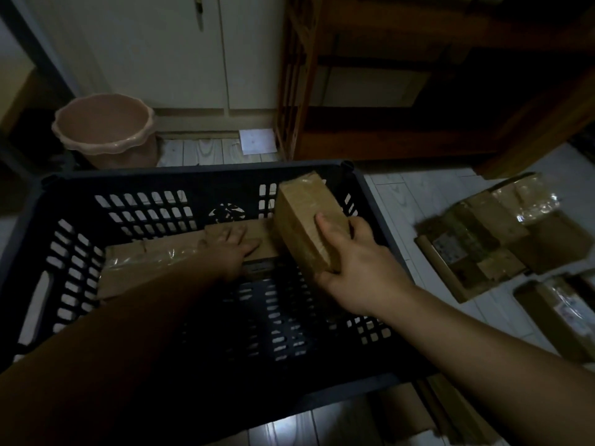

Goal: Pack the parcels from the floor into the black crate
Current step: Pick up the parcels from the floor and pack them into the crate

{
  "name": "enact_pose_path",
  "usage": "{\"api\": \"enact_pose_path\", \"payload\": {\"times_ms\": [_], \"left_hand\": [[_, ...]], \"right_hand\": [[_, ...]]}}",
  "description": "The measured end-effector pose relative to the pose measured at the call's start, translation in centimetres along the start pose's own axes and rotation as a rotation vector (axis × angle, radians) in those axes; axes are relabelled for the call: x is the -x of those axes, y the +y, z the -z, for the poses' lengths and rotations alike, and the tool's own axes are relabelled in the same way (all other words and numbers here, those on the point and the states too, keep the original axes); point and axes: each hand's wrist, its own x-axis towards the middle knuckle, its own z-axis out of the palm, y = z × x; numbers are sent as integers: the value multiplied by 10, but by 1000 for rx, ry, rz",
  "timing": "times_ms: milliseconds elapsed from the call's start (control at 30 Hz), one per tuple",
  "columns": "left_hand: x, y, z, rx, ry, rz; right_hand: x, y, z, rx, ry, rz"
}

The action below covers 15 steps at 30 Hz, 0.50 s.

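Ahead of you on the left, a pink bucket [106,149] with a scalloped rim stands upright on the floor [199,152], which is pale planks with a wood grain. Behind it you have a white cupboard [154,49] with both doors shut and a handle [199,11] high on the left door. A white sheet [257,141] lies flat at the cupboard's foot, just beside the corner of a dark wooden shelf unit [302,91] on your right. Inside that unit a pale box [370,86] sits in deep shadow. At your far left edge is a brown block [16,91], too dim to identify.
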Motion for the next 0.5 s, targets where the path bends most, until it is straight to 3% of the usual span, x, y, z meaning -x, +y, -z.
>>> {"api": "enact_pose_path", "payload": {"times_ms": [500], "left_hand": [[-8, -2, 0, 4, -80, 36]], "right_hand": [[-82, 25, -65, 2, -128, -92]]}}
